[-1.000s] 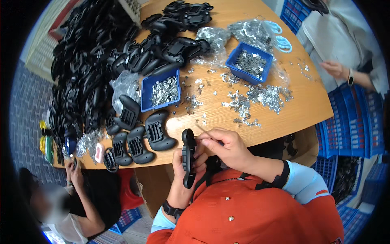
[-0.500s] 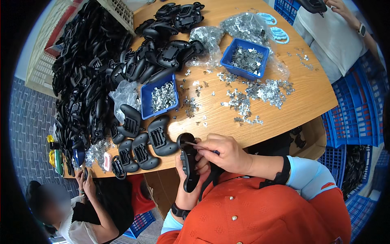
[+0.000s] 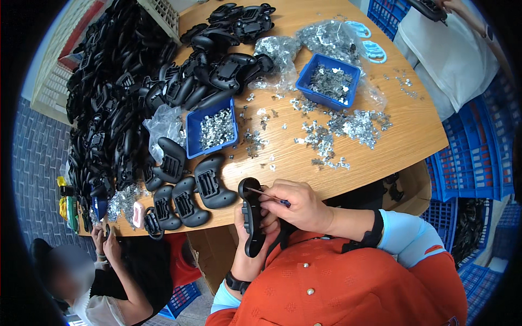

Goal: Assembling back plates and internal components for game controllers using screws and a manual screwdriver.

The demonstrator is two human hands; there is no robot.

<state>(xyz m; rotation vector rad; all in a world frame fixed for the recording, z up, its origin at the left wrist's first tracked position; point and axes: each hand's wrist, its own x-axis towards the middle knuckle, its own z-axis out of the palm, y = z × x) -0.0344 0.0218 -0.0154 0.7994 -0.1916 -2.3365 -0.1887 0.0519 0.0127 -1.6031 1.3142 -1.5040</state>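
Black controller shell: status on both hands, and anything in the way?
Left hand gripping black controller shell. Right hand holding thin tool, tip at shell's far end. Loose metal pieces beyond, apart from the shell.

The held shell (image 3: 252, 217) is black, both bins (image 3: 321, 100) blue, tabletop (image 3: 399, 146) grained brown.
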